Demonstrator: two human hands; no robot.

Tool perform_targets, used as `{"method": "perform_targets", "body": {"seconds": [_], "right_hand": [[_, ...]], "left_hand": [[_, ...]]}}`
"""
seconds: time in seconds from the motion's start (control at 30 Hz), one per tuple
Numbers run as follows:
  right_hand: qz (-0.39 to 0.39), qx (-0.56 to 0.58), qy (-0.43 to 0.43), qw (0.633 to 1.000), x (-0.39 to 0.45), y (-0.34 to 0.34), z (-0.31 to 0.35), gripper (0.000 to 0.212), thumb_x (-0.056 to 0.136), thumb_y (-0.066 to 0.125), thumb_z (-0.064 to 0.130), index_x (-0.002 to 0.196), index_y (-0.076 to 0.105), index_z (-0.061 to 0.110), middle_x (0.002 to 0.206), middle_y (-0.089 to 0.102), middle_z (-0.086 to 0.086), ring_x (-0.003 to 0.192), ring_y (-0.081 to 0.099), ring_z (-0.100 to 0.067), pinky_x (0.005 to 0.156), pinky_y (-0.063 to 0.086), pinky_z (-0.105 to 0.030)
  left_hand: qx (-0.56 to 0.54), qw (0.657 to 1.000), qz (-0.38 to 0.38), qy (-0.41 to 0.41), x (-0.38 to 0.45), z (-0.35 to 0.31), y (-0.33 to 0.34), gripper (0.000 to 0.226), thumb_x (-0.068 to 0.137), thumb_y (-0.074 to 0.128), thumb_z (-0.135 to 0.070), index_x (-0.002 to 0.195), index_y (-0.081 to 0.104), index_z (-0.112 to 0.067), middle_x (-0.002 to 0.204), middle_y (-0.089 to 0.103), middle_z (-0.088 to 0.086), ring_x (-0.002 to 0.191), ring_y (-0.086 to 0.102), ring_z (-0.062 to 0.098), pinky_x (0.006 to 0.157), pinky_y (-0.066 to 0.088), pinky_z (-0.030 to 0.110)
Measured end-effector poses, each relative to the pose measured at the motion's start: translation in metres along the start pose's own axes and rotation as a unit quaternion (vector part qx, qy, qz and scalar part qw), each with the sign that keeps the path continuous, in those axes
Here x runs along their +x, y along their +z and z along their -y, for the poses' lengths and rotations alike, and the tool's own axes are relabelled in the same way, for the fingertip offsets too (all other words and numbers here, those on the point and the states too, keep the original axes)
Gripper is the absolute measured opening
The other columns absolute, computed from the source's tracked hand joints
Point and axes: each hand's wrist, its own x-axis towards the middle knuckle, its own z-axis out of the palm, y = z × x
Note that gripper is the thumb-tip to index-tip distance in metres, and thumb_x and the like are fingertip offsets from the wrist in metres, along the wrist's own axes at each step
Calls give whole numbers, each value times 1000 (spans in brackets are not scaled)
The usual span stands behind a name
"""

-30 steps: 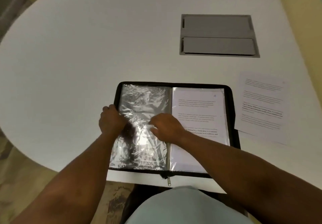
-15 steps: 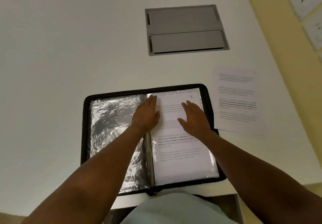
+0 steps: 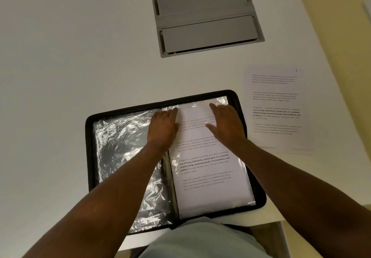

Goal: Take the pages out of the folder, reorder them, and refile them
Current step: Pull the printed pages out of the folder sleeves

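Observation:
A black zip folder (image 3: 89,137) lies open on the white table in front of me. Its left side shows an empty, crinkled clear sleeve (image 3: 120,153). On its right side a printed page (image 3: 208,177) sits in a clear sleeve. My left hand (image 3: 162,126) lies flat near the spine at the top of that page, fingers straight. My right hand (image 3: 226,123) lies flat on the page's upper right part, fingers spread toward the sleeve's top edge. To the right of the folder, loose printed pages (image 3: 275,107) lie on the table.
A grey recessed cable box (image 3: 206,17) with two closed flaps is set into the white table (image 3: 70,57) beyond the folder. A yellow wall (image 3: 345,47) runs along the right. The table's near edge is at my lap.
Both hands left the empty left sleeve, crossed to the right-hand page and slid up toward its top edge. The camera has also moved in closer.

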Motion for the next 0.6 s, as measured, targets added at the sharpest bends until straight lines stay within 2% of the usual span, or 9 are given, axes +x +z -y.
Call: {"method": "perform_targets", "body": {"seconds": [0.1, 0.17, 0.27, 0.3, 0.37, 0.43, 0.5, 0.53, 0.6], "right_hand": [[9, 43, -13, 999, 12, -9, 6, 67, 84, 73, 26, 143, 43, 18, 107, 65, -5, 104, 57, -23, 100, 43, -39], [35, 38, -32, 998, 21, -20, 11, 51, 84, 71, 25, 132, 55, 24, 104, 61, -4, 101, 54, -21, 93, 45, -37], [63, 13, -76, 995, 33, -39, 19, 14, 81, 71, 27, 95, 70, 24, 106, 58, -2, 100, 51, -20, 92, 44, -38], [77, 10, -91, 993, 35, -46, 22, 10, 80, 72, 31, 86, 69, 23, 107, 59, 0, 101, 52, -19, 93, 42, -37], [115, 26, -110, 987, 39, -55, 26, 19, 79, 73, 40, 76, 68, 22, 104, 64, 4, 98, 56, -15, 94, 42, -36], [164, 76, -99, 979, 42, -63, 29, 28, 86, 66, 46, 76, 68, 20, 93, 67, 4, 86, 60, -12, 85, 45, -31], [202, 112, -87, 969, 45, -66, 32, 27, 95, 55, 40, 81, 65, 20, 81, 66, 3, 74, 59, -11, 72, 47, -29], [211, 103, -82, 969, 49, -67, 33, 22, 98, 52, 33, 88, 65, 19, 83, 66, 2, 75, 60, -13, 72, 49, -30], [227, 30, -80, 970, 61, -64, 36, 16, 97, 50, 22, 102, 66, 19, 96, 68, 0, 85, 62, -18, 80, 53, -36]], "left_hand": [[14, 1000, 22, 6, 9, -1, -6, 59, 90, 63, -21, 143, 40, -10, 127, 59, 15, 116, 53, 34, 103, 38, 44], [5, 999, 32, 22, 16, -2, -8, 57, 88, 61, -17, 142, 43, -11, 122, 60, 13, 113, 53, 33, 97, 41, 43], [-46, 998, 21, 30, 21, -7, -13, 31, 85, 64, -17, 116, 64, -14, 110, 57, 9, 106, 50, 27, 85, 44, 37], [-56, 998, 9, 35, 21, -8, -14, 22, 83, 66, -18, 105, 67, -14, 110, 56, 8, 105, 50, 26, 82, 44, 36], [-61, 997, -19, 50, 19, -9, -13, 12, 78, 70, -19, 89, 67, -14, 116, 57, 8, 107, 50, 26, 82, 46, 37], [-60, 995, -46, 61, 18, -9, -12, 10, 77, 71, -19, 84, 66, -14, 114, 62, 8, 105, 53, 27, 81, 47, 38], [-60, 994, -56, 78, 13, -11, -12, 5, 80, 67, -16, 83, 65, -13, 94, 68, 8, 90, 58, 26, 74, 48, 37], [-65, 992, -55, 88, 10, -12, -12, 2, 82, 65, -13, 84, 65, -12, 85, 68, 8, 82, 59, 26, 69, 47, 36], [-83, 991, -44, 98, 3, -13, -12, 4, 87, 60, -12, 87, 64, -10, 81, 66, 8, 77, 58, 24, 62, 44, 32]]}}
